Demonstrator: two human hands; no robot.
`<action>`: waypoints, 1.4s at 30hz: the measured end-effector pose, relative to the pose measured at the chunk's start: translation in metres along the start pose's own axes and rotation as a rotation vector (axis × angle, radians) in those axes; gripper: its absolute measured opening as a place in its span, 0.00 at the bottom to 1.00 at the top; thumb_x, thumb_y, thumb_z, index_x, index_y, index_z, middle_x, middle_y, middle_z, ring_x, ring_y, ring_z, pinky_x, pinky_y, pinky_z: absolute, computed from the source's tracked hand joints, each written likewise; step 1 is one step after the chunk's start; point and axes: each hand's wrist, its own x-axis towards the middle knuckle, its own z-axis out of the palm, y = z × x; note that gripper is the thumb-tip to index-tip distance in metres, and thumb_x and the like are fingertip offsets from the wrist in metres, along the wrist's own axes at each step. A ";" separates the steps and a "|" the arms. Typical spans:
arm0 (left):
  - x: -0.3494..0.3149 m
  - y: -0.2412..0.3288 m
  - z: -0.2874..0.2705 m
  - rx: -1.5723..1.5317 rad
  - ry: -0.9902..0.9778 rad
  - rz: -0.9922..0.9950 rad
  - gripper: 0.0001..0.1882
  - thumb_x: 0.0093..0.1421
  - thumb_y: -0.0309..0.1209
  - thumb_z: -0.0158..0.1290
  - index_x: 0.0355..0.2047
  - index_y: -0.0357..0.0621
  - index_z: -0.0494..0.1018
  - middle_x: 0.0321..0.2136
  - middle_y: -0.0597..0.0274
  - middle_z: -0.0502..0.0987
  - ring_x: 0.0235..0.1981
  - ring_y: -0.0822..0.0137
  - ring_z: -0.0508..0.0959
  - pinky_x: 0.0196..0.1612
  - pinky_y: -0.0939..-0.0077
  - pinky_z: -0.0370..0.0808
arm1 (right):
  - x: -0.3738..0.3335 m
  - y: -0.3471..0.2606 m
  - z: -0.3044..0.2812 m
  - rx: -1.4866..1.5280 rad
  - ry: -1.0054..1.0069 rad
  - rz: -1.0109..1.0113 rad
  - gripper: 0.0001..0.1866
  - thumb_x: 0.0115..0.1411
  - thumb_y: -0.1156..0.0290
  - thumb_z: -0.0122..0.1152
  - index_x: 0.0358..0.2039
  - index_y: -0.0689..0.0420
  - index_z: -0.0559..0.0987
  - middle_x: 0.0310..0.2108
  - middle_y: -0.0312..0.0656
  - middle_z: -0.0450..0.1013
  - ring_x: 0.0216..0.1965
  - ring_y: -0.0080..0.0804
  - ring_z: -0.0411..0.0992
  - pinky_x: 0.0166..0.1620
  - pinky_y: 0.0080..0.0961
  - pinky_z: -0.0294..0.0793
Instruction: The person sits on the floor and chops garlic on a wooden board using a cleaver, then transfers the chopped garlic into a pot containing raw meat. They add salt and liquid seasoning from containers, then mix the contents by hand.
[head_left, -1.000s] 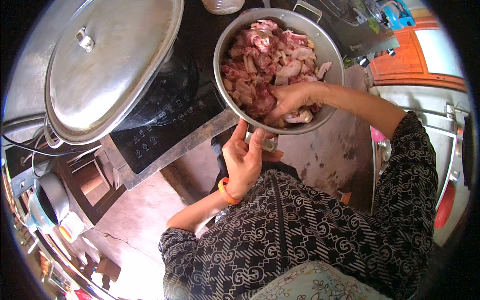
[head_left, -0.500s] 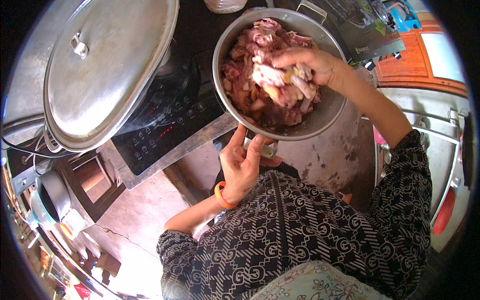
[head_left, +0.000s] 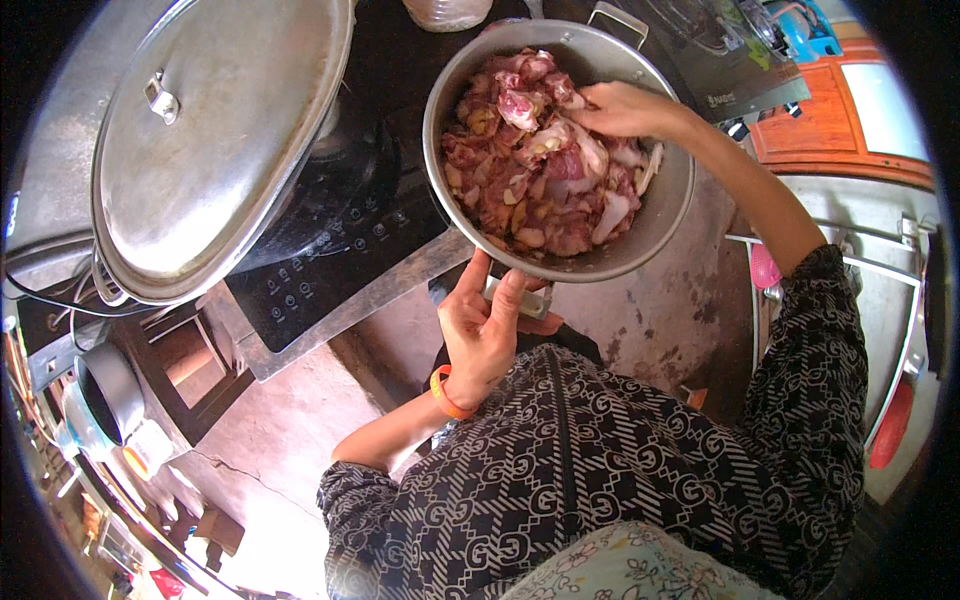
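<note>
A deep grey metal pot point(head_left: 655, 235) holds chunks of raw meat point(head_left: 560, 190), some pink and red, some with pale skin or fat. My left hand point(head_left: 485, 325), with an orange wristband, grips the pot's near handle point(head_left: 518, 298). Inside the pot, my right hand point(head_left: 632, 108) reaches in from the right, its fingers sunk among the meat at the upper right side. The fingertips are hidden by the pieces. The far handle point(head_left: 620, 22) is free.
To the left, a large oval metal lid point(head_left: 225, 140) covers part of a black induction cooktop point(head_left: 310, 270). A clear-wrapped bowl point(head_left: 447, 12) stands at the far edge. On the right are a white metal rack point(head_left: 880, 262) and an orange wooden cabinet point(head_left: 810, 130).
My right hand has moved up and toward the pot's far right side. The clump of meat it was lifting now lies spread in the pot. My left hand keeps its hold.
</note>
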 end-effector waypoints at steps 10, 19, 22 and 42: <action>-0.004 0.003 -0.012 -0.023 -0.010 0.007 0.25 0.68 0.33 0.48 0.57 0.25 0.59 0.36 0.46 0.79 0.27 0.62 0.82 0.28 0.73 0.84 | -0.052 -0.080 -0.032 0.051 -0.425 -0.220 0.26 0.53 0.57 0.66 0.46 0.65 0.78 0.39 0.57 0.77 0.40 0.44 0.78 0.42 0.37 0.74; -0.001 0.004 -0.014 -0.028 -0.013 -0.009 0.25 0.68 0.33 0.49 0.57 0.25 0.59 0.37 0.46 0.79 0.27 0.62 0.82 0.28 0.74 0.84 | 0.043 -0.154 0.015 -0.607 -0.509 -0.379 0.25 0.39 0.53 0.69 0.30 0.63 0.81 0.33 0.51 0.78 0.40 0.47 0.76 0.50 0.43 0.71; -0.002 0.005 -0.014 -0.017 -0.007 -0.024 0.26 0.68 0.34 0.49 0.57 0.25 0.59 0.36 0.47 0.79 0.27 0.63 0.82 0.28 0.74 0.84 | 0.041 -0.149 0.026 -0.630 -0.479 -0.469 0.23 0.38 0.55 0.68 0.28 0.63 0.81 0.30 0.50 0.78 0.38 0.47 0.76 0.49 0.42 0.71; -0.002 0.006 -0.013 -0.030 -0.013 0.002 0.25 0.68 0.32 0.48 0.58 0.24 0.59 0.39 0.51 0.79 0.33 0.67 0.81 0.30 0.75 0.85 | 0.041 -0.071 -0.057 -0.421 -0.020 -0.381 0.16 0.48 0.61 0.67 0.23 0.63 0.78 0.22 0.47 0.76 0.21 0.40 0.71 0.26 0.39 0.68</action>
